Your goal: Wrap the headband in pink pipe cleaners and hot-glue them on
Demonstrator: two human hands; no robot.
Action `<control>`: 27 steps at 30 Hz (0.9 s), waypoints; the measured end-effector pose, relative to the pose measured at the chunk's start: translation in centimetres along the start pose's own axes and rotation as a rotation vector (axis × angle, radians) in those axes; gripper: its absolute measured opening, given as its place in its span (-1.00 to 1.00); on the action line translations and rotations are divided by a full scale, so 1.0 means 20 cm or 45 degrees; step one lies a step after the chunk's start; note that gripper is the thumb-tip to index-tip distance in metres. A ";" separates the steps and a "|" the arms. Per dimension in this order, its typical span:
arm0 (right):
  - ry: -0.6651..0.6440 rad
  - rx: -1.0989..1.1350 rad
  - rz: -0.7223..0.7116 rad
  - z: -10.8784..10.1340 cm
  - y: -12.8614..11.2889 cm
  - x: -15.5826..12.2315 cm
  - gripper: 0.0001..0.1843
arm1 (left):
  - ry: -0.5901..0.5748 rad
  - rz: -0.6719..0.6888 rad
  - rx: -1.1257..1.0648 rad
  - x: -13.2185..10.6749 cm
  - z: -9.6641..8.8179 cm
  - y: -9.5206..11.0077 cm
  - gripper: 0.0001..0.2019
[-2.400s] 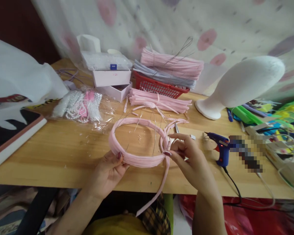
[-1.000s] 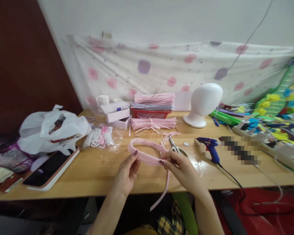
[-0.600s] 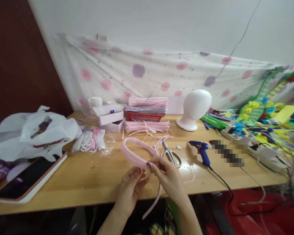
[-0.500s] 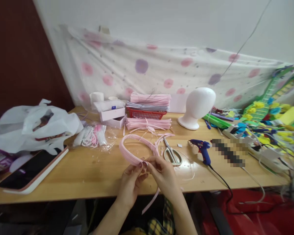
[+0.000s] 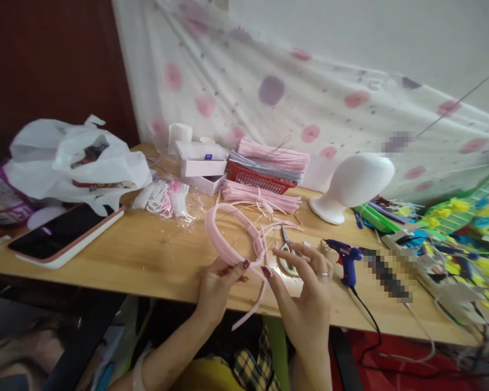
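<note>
A pink hoop (image 5: 224,234) wrapped in fuzzy pink strips stands tilted over the wooden table (image 5: 146,255). My left hand (image 5: 218,285) pinches its near rim, fingers closed on it. My right hand (image 5: 307,282) is beside it, thumb and forefinger pinching the loose pink strip (image 5: 252,304) that hangs off the hoop below the table edge; its other fingers are spread. Scissors (image 5: 287,255) lie just behind my right hand.
A blue glue gun (image 5: 344,258) with a black cord lies to the right. Behind are bundles of pink strips (image 5: 261,196), a red basket (image 5: 258,176), a white foam head (image 5: 352,184), pink boxes (image 5: 199,165), a bag of beads (image 5: 167,198), a tablet (image 5: 63,233) and a white plastic bag (image 5: 77,157).
The hoop has been tipped up more upright and turned in my hands. My right hand's outer fingers have spread. The camera has dropped and swung right.
</note>
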State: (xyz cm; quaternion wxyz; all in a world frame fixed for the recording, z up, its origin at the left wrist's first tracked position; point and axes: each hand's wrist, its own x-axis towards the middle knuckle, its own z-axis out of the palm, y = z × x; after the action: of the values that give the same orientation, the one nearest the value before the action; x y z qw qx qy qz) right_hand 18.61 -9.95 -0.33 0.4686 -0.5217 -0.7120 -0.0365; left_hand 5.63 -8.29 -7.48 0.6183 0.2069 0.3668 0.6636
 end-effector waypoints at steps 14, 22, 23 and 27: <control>-0.213 -0.055 -0.354 0.19 -0.02 0.05 -0.79 | -0.178 0.054 0.166 0.00 -0.01 0.03 -0.85; 0.070 -0.075 -0.348 0.18 -0.01 0.05 -0.85 | -0.197 0.061 0.209 0.00 -0.01 0.03 -0.83; 0.105 -0.054 -0.333 0.18 -0.01 0.05 -0.86 | -0.179 0.060 0.213 0.00 -0.01 0.03 -0.82; 0.130 0.339 -0.142 0.17 0.00 0.06 -0.90 | -0.161 0.073 0.214 0.00 -0.02 0.01 -0.82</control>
State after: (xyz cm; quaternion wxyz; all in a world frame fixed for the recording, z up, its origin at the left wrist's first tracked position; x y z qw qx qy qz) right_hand 16.41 -7.28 -1.31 0.5664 -0.4121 -0.7136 0.0057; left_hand 5.26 -8.33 -7.59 0.6014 0.3099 0.3755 0.6334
